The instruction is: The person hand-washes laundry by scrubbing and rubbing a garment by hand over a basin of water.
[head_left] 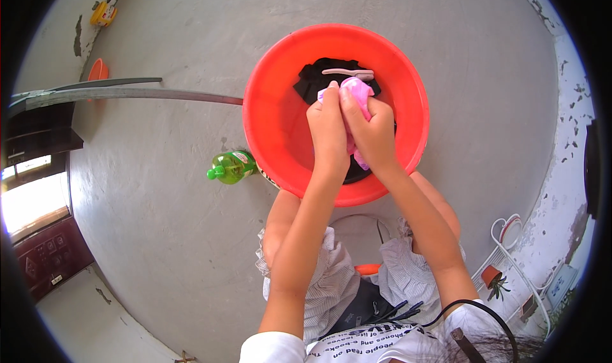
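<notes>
Nearest my head camera I've got a white T-shirt with dark print (274, 349), then pale striped ruffled shorts (331, 270) over two bent knees. Off to the near right there's a small terracotta-coloured plant pot (491, 275) with a spiky green plant, next to a white metal stand (509, 256).

Just past the knees, my left hand (328, 133) and right hand (373, 133) are pressed close together, both clamped on a crumpled bright pink cloth (358, 90). Can't really see how the fingers wrap underneath, tbh. The cloth is bunched between them, over the inside of a big round red plastic tub (274, 124), with some of it hanging out below the hands.

Left of the tub, near its rim, a clear green plastic bottle with a green cap (233, 167) is lying on its side. On the far side inside the tub I can see a rumpled black cloth (312, 79) with a slim pale pink handled object (362, 74) on top. Way out far left: a small orange plastic container (98, 69), and farther still a yellow container (103, 14) by the peeling white wall (54, 34).
</notes>
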{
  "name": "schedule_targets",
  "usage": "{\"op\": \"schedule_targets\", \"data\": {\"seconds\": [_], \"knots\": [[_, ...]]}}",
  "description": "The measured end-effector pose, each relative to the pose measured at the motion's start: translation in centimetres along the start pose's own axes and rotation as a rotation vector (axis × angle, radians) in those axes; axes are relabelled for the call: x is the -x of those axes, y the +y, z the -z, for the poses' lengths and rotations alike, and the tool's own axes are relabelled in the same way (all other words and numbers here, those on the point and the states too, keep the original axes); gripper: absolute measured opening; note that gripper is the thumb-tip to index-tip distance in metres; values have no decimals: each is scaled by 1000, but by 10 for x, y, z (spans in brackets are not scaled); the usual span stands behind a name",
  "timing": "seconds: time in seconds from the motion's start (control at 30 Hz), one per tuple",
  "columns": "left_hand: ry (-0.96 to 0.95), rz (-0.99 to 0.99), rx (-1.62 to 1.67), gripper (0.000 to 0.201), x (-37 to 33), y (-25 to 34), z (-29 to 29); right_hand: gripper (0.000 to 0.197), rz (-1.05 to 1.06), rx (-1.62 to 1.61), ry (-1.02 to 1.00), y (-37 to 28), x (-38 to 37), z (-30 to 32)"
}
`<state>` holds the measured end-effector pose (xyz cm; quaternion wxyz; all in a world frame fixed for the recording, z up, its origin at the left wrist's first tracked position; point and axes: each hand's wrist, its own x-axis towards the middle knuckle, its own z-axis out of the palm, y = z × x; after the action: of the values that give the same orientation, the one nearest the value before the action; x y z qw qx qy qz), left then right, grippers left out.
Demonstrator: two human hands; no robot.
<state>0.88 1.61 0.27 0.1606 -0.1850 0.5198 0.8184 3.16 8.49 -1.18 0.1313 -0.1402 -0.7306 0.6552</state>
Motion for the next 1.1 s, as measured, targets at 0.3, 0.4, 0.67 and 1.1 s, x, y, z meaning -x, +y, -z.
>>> {"op": "schedule_targets", "data": {"seconds": [0.3, 0.4, 0.67, 1.1], "knots": [[27, 10, 24, 33, 3, -14, -5, 35, -47, -90, 60, -1, -13, 4], [67, 19, -3, 25, 0, -6, 1, 35, -26, -44, 29, 3, -7, 0], [6, -20, 51, 26, -6, 0, 12, 35, 5, -17, -49, -2, 7, -8], [56, 24, -36, 25, 0, -12, -1, 34, -51, -85, 47, 6, -12, 0]]}}
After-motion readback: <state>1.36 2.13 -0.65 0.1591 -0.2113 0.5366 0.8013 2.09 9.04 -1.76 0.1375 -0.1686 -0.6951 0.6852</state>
